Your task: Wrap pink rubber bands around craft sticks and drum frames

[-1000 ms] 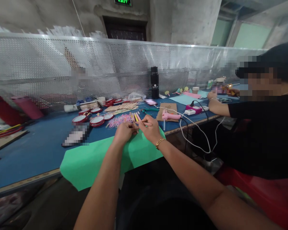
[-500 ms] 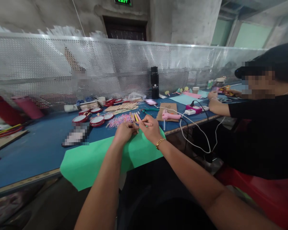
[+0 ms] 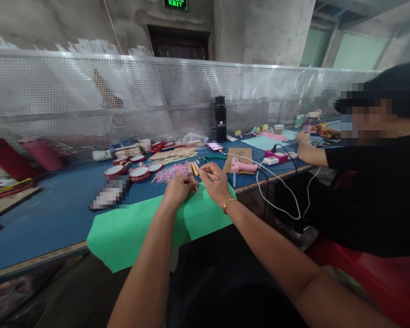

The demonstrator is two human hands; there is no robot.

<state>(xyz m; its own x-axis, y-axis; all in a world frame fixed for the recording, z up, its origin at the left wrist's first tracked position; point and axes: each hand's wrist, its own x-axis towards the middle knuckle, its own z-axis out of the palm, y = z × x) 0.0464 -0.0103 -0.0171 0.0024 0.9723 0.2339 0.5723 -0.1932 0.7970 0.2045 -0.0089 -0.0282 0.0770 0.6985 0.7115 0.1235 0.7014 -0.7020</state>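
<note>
A: Which step is in hand?
B: Judged by the pose, close fingertip work. The two hands face each other near the far edge of a green sheet [image 3: 133,223], which drapes over the front of the blue counter [image 3: 51,218].
A: State of each hand?
B: The right hand [image 3: 213,182] is curled, thumb and fingers closed about a pink pen-like stick [image 3: 212,176]. The left hand [image 3: 179,189] has its fingertips drawn together; whether anything lies between them cannot be told.
A: What surrounds them?
B: Just beyond the fingertips, a yellow marker [image 3: 194,169]; beside it, to the left, a heap of thin coloured bands [image 3: 171,173]. A pink glue gun [image 3: 243,166] rests farther right.
A: What does the next move call for?
B: In our judgement, small finger motions, with the pink pen-like stick kept firmly gripped.
A: Differences from half a second earlier?
B: Slight. The fingertips of the two hands appear a little farther apart; the green sheet hangs essentially as before, and the right hand retains the pink pen-like stick.
</note>
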